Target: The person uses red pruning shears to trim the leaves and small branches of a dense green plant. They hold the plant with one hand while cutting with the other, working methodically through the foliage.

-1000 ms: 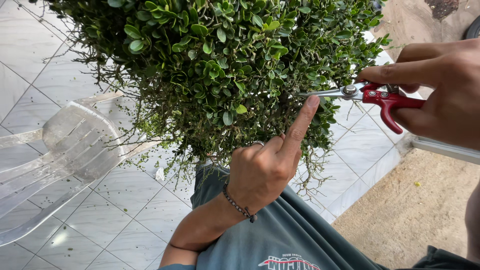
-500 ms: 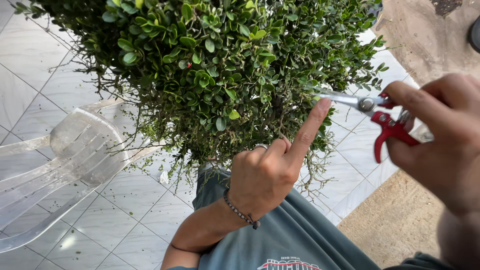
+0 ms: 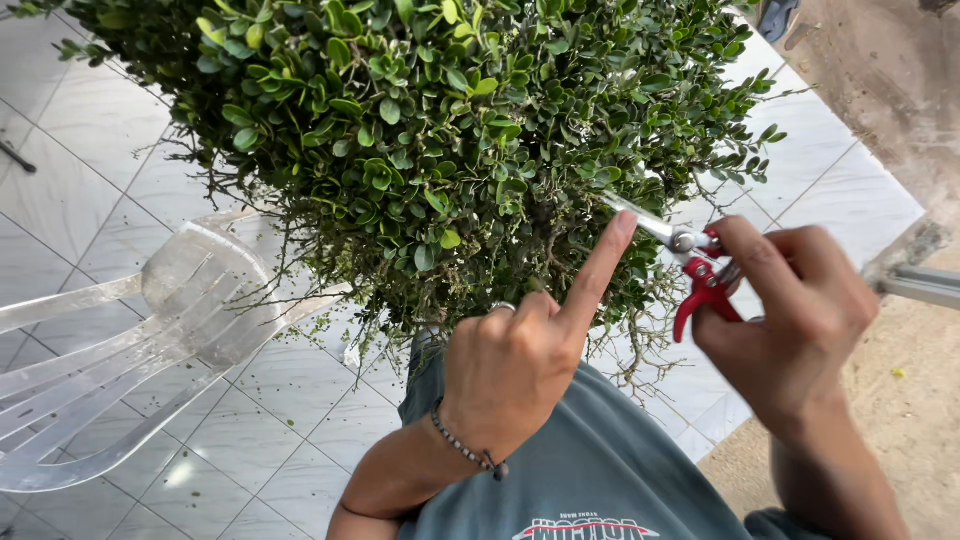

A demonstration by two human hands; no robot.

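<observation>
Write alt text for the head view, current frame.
A right hand works red-handled pruning shears into a dense, small-leaved green shrub, while the left hand points an index finger at the blades. A clear plastic chair stands on the tiled floor.

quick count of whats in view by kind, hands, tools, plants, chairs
hands: 2, the left hand pointing a finger up at the foliage, the right hand gripping the cutter
pruning shears with red handles: 1
leafy green bush: 1
clear plastic chair: 1
total: 5
</observation>
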